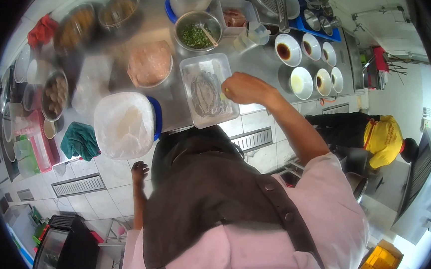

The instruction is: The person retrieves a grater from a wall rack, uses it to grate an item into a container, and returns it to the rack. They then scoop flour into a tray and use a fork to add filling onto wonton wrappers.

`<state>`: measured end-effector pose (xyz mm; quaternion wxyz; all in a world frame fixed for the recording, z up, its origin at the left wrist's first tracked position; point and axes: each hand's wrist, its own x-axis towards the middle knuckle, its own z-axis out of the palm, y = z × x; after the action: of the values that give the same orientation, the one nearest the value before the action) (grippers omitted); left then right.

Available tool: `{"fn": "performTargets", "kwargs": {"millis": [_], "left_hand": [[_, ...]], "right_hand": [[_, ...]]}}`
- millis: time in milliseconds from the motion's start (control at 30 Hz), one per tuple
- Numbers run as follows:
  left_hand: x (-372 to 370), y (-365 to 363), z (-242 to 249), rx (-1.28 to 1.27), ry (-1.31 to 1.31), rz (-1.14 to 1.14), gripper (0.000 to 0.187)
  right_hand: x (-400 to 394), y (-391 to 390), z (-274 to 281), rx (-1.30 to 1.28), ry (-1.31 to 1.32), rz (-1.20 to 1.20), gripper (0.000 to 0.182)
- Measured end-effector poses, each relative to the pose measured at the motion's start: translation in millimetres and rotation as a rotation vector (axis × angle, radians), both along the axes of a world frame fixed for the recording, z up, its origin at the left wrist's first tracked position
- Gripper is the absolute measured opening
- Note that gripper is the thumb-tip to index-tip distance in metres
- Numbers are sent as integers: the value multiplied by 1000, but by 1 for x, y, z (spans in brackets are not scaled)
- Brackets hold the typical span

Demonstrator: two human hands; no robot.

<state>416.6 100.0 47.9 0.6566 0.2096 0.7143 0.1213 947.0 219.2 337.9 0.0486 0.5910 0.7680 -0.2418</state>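
My right hand (245, 88) is closed at the right rim of a clear rectangular plastic container (187, 81). A small yellowish-green bit shows at its fingertips, too small to name. Inside the container lies a grey, glistening mass (205, 92) whose kind I cannot make out. Down by my left side, my left hand (139, 171) hangs with fingers loosely bent and apart, holding nothing. Nearest to it is a white tub lined with a plastic bag (125, 126), with pale contents. Behind the container stands a metal bowl of chopped green herbs (196, 33) with a spoon in it.
Several white bowls (301, 82) stand on the right of the steel counter, some with dark sauce. A bowl heaped with pale pink minced meat (149, 64) is left of the container. A green cloth (79, 141) lies at the counter's front edge. A person in yellow (383, 140) bends at the right.
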Motion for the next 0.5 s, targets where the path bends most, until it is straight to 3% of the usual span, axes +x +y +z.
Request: {"fn": "performTargets", "kwargs": {"millis": [100, 167, 300, 367, 500], "left_hand": [[1, -4, -2, 6, -27, 25, 25], [2, -7, -4, 3, -46, 33, 25], [3, -6, -9, 10, -43, 21, 24], [5, -7, -7, 10, -55, 28, 24], [12, -6, 2, 3, 10, 32, 25]], "right_hand": [[2, 1, 6, -51, 121, -10, 18], [2, 11, -2, 179, 6, -118, 19], [-5, 11, -12, 158, -39, -119, 19], [-7, 3, 2, -121, -35, -56, 16], [-7, 11, 10, -16, 114, -120, 16]]}}
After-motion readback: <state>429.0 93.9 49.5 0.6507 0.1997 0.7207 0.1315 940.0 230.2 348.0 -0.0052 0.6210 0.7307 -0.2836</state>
